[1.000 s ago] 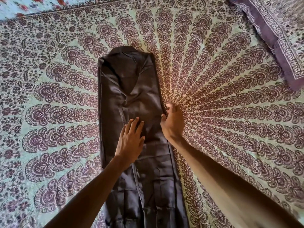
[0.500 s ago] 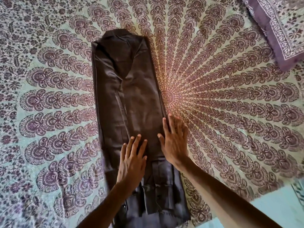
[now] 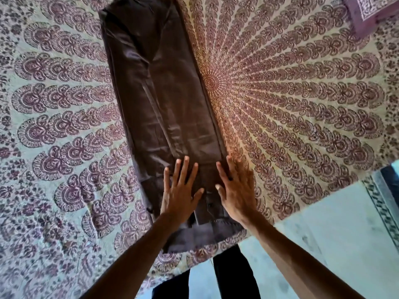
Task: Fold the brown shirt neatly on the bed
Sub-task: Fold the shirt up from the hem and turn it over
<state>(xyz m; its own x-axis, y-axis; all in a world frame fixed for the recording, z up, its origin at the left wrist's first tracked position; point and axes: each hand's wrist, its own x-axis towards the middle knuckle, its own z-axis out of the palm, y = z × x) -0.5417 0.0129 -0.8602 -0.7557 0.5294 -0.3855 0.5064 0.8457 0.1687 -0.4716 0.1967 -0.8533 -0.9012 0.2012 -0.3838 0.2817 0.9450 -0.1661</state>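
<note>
The shirt (image 3: 159, 108) lies lengthwise on the bed (image 3: 302, 104), left of its middle, collar end far, hem at the near edge. The left hand (image 3: 179, 195) rests flat on its near part; the right hand (image 3: 237, 190) lies beside it (half on the shirt's right edge). A pillow (image 3: 367, 11) sits at the far right corner.
</note>
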